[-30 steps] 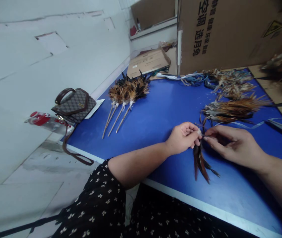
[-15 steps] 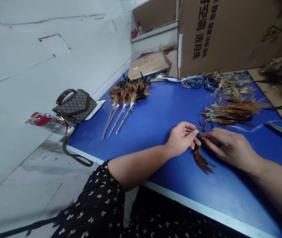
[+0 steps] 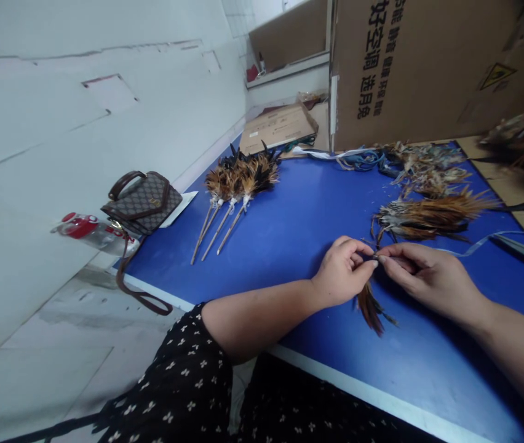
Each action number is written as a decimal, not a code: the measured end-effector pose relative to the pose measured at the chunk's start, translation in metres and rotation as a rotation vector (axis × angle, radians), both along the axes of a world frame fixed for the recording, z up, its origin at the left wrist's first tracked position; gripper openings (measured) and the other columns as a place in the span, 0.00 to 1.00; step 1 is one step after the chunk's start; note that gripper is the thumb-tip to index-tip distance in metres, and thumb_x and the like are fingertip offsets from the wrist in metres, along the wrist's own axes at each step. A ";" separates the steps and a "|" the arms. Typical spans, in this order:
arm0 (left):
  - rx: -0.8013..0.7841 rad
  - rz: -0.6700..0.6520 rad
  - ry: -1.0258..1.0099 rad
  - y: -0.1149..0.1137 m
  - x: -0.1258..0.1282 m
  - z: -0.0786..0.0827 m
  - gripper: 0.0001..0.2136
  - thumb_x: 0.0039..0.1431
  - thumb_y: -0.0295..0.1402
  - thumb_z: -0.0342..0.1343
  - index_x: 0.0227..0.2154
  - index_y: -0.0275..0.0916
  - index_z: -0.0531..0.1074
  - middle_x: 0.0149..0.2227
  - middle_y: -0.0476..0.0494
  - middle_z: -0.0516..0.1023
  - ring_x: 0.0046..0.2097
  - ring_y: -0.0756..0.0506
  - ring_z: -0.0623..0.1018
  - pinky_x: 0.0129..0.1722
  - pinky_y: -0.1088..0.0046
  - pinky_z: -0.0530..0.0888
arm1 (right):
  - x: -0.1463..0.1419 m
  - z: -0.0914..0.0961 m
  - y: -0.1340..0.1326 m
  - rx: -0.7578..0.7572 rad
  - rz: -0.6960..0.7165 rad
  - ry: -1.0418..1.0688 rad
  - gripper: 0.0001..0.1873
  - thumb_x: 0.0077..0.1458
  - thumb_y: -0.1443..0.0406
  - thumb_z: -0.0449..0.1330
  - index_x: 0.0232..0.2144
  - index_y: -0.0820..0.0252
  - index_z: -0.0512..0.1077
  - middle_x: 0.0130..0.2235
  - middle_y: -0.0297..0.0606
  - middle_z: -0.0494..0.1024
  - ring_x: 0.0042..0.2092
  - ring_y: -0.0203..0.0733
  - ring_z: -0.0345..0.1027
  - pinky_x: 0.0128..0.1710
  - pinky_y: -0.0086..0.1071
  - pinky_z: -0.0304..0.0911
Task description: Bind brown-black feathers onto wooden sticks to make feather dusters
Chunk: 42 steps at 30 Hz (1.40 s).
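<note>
My left hand (image 3: 344,271) and my right hand (image 3: 428,274) meet fingertip to fingertip above the blue table (image 3: 289,227). Thumb and fingers of the left are pinched on a small bunch of dark brown feathers (image 3: 371,311), whose tips hang down below the hand. The right hand's thumb and forefinger pinch at the top end of the same bunch; the exact spot is partly hidden by the fingers. Just beyond the hands lies a larger bundle of brown and grey feathers (image 3: 432,216).
Feather dusters on sticks (image 3: 238,178) lie at the left. A patterned handbag (image 3: 144,202) and a plastic bottle (image 3: 98,234) are at the left edge. Loose feathers (image 3: 428,166), blue cords (image 3: 363,159) and a large cardboard box (image 3: 409,80) are at the back.
Both hands have drawn closer together, with their fingertips now meeting at the top of the feather bunch. The bunch hangs a little lower in view, and the whole view has shifted slightly.
</note>
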<state>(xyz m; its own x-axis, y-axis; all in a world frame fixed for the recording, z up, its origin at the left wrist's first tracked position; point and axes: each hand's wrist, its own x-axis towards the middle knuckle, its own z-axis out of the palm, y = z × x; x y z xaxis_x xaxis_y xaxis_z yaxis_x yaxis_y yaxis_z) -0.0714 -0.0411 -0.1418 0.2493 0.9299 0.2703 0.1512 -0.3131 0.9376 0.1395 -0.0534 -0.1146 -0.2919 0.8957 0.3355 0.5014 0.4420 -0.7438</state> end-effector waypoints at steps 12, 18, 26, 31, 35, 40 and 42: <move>0.064 0.013 0.041 0.005 -0.002 -0.009 0.02 0.67 0.28 0.63 0.40 0.35 0.79 0.45 0.42 0.77 0.37 0.52 0.79 0.42 0.73 0.82 | 0.003 -0.007 0.002 -0.339 0.034 0.106 0.34 0.62 0.35 0.66 0.42 0.60 0.83 0.30 0.35 0.71 0.31 0.37 0.58 0.32 0.31 0.57; 0.108 -0.002 0.008 0.004 -0.003 -0.012 0.02 0.68 0.27 0.62 0.40 0.36 0.79 0.45 0.41 0.77 0.40 0.50 0.80 0.44 0.71 0.83 | 0.002 0.000 0.001 -0.431 0.054 0.147 0.37 0.56 0.32 0.69 0.40 0.61 0.84 0.32 0.37 0.75 0.33 0.37 0.60 0.34 0.32 0.58; 0.037 -0.009 -0.039 0.001 0.001 -0.008 0.04 0.66 0.30 0.66 0.39 0.36 0.78 0.41 0.44 0.78 0.35 0.53 0.79 0.38 0.75 0.80 | 0.004 0.006 0.003 -0.646 0.019 0.333 0.36 0.49 0.35 0.76 0.40 0.61 0.82 0.24 0.30 0.69 0.26 0.32 0.53 0.26 0.28 0.46; 0.019 -0.014 -0.023 -0.001 0.002 -0.005 0.04 0.66 0.31 0.66 0.38 0.35 0.80 0.42 0.42 0.79 0.34 0.53 0.79 0.35 0.77 0.80 | 0.003 0.005 0.004 -0.637 -0.012 0.342 0.39 0.48 0.33 0.75 0.41 0.61 0.82 0.24 0.31 0.71 0.26 0.33 0.55 0.26 0.28 0.47; 0.062 -0.011 -0.041 -0.001 0.001 -0.006 0.06 0.65 0.33 0.67 0.39 0.34 0.81 0.42 0.41 0.80 0.33 0.53 0.78 0.34 0.76 0.79 | 0.002 0.005 0.004 -0.639 -0.028 0.356 0.39 0.48 0.34 0.76 0.42 0.62 0.82 0.25 0.31 0.70 0.26 0.32 0.55 0.26 0.28 0.47; 0.000 0.022 -0.045 0.000 0.002 -0.008 0.06 0.64 0.30 0.67 0.41 0.35 0.79 0.42 0.42 0.80 0.35 0.52 0.80 0.38 0.75 0.80 | 0.001 0.006 0.003 -0.633 -0.017 0.332 0.39 0.51 0.33 0.74 0.42 0.62 0.82 0.24 0.31 0.70 0.25 0.32 0.55 0.25 0.29 0.46; -0.019 0.035 -0.043 -0.001 0.002 -0.005 0.05 0.64 0.29 0.67 0.40 0.36 0.78 0.40 0.44 0.79 0.34 0.52 0.79 0.36 0.77 0.79 | 0.000 0.007 0.003 -0.628 -0.024 0.330 0.40 0.50 0.32 0.74 0.42 0.62 0.82 0.23 0.31 0.70 0.25 0.33 0.55 0.25 0.28 0.46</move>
